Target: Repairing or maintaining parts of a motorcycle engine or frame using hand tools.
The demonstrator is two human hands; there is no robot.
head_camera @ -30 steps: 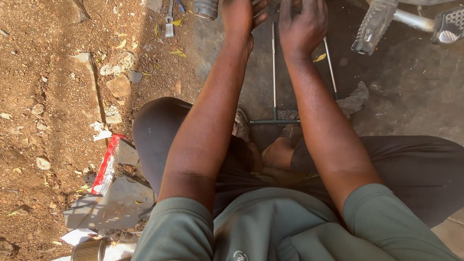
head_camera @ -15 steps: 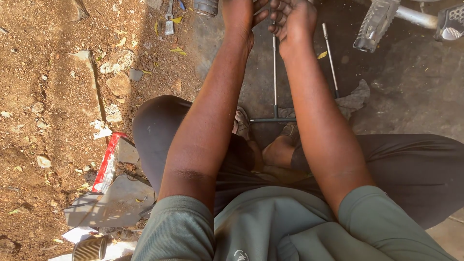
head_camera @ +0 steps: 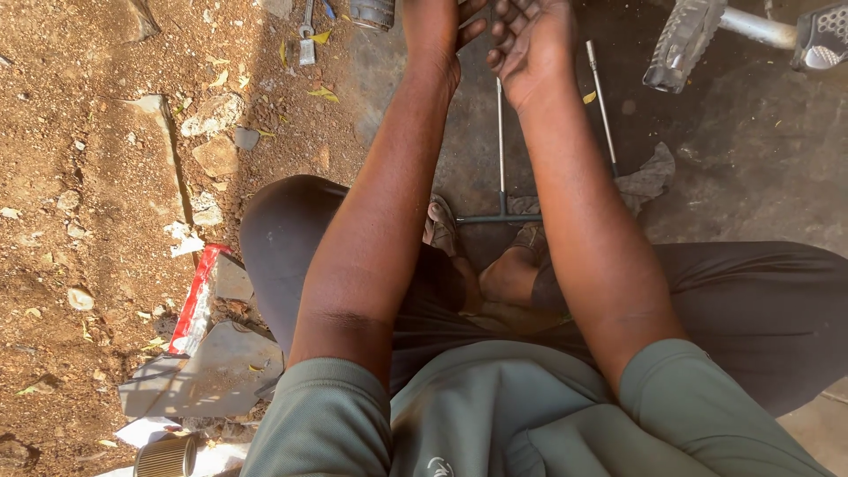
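A person sits low on the ground, seen from above, with both arms stretched toward the far edge of the view. The left hand (head_camera: 435, 25) and right hand (head_camera: 528, 40) meet there, fingers loosely curled and touching each other. Both are partly cut off by the frame edge, so I cannot tell whether either grips anything.

Just beneath the hands, on dark stained ground, lies a T-shaped metal wrench (head_camera: 500, 177), its long shaft pointing far and its crossbar near the person's 2 sandalled feet (head_camera: 481, 252). A 2nd thin metal rod (head_camera: 601, 102) lies just right of it, beside 1 grey rag (head_camera: 647, 179). Neither tool is being touched, so the work appears paused, with nothing visibly finished.

At far right, 2 ribbed motorcycle footpegs (head_camera: 685, 40) jut in on a metal bar. At far left of the hands sit 1 small spanner (head_camera: 306, 35) and 1 dark cylindrical part (head_camera: 372, 12). On the left, reddish dirt holds scattered stones, 1 red-and-white wrapper (head_camera: 196, 300), flat grey slabs (head_camera: 208, 375), and 1 brass-coloured ridged cap (head_camera: 165, 457) at the near edge.
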